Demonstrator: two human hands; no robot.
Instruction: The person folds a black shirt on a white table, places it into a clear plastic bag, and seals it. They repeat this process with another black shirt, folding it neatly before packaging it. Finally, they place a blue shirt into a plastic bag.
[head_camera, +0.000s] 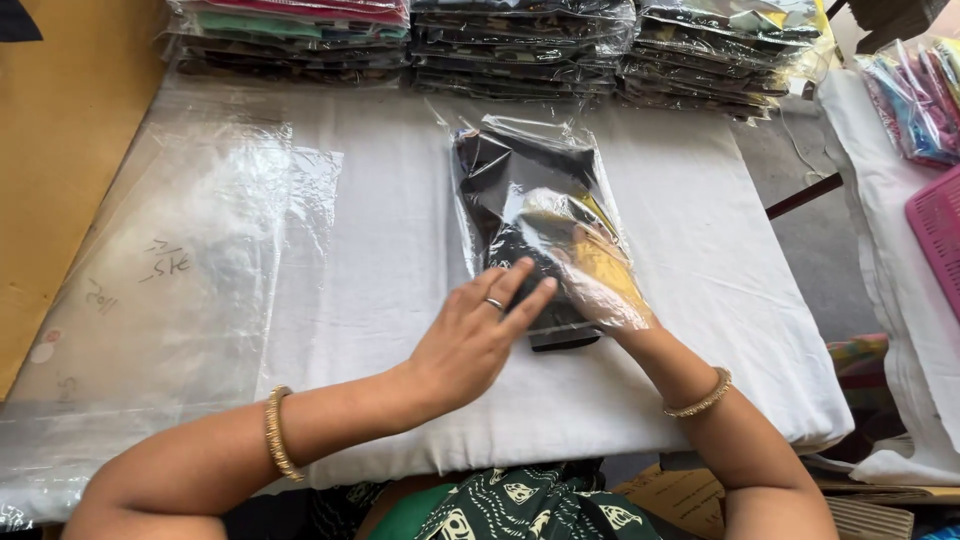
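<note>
A clear plastic bag (520, 170) lies on the white cloth of the table (690, 230), with a folded black garment (500, 190) inside it. My right hand (590, 270) is pushed into the bag's open near end, seen through the plastic on top of the garment. My left hand (475, 335), fingers straight and spread, with a ring on one finger, rests flat on the bag's near left edge. Both wrists wear gold bangles.
Three stacks of bagged garments (520, 45) line the far edge. A pile of empty clear bags (170, 270) lies on the left. A pink basket (940, 235) and colourful packets (915, 95) sit on a table to the right.
</note>
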